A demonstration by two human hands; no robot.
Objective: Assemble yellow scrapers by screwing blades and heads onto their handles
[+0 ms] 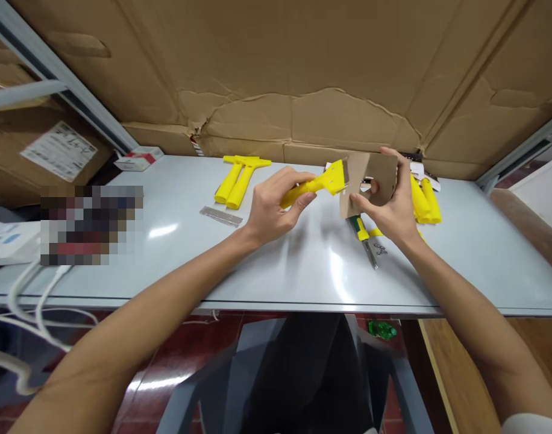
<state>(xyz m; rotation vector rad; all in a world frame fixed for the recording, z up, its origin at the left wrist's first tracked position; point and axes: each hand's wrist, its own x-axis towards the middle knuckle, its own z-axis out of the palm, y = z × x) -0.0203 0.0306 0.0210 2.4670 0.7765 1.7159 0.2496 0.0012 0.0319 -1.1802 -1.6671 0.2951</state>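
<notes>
As the left hand [266,204] curls, right fingers [403,175] spread.

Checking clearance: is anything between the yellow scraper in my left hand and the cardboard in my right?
Nothing visible: the yellow scraper reaches up to the cardboard, though contact is unclear. The green-handled tool lies below, on the table.

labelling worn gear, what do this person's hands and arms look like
The left hand and right hand are gloveless, with no rings or watch visible. Both forearms look bare; a whitish sleeve edge shows on the right arm.
</notes>
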